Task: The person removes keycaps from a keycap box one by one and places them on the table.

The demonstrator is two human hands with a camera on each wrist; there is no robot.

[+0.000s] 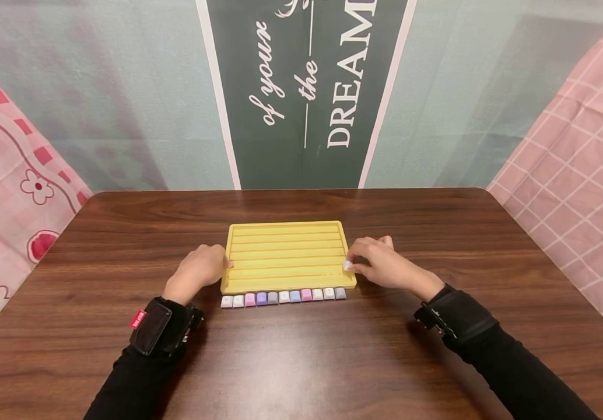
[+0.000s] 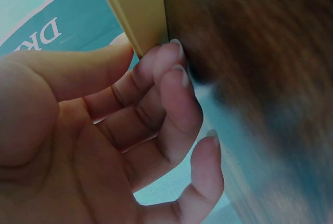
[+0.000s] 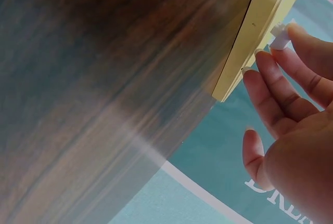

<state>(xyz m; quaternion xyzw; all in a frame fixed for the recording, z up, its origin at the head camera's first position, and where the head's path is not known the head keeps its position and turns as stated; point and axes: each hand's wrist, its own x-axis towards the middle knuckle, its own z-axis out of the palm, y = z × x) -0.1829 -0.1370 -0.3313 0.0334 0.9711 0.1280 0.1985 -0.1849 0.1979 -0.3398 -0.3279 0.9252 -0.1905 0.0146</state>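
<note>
A yellow ridged tray (image 1: 287, 247) lies on the table, its long grooves running left to right. At its left edge my left hand (image 1: 199, 269) grips the rim. The left wrist view has the thumb (image 2: 99, 70) on one side of the rim and the curled fingers (image 2: 179, 99) against the other. Over the right end of the tray, my right hand (image 1: 382, 263) pinches a whitish keycap (image 3: 281, 38) between thumb and index finger. The other right fingers touch or nearly touch the tray's side. Several pastel keycaps (image 1: 284, 297) form a row along the tray's near edge.
The dark wood table (image 1: 291, 361) reaches back to a hanging teal cloth (image 1: 165, 105) with white lettering. Pink patterned cloths hang at the left (image 1: 7, 192) and right (image 1: 590, 146). Both wrists wear black straps (image 1: 459, 315).
</note>
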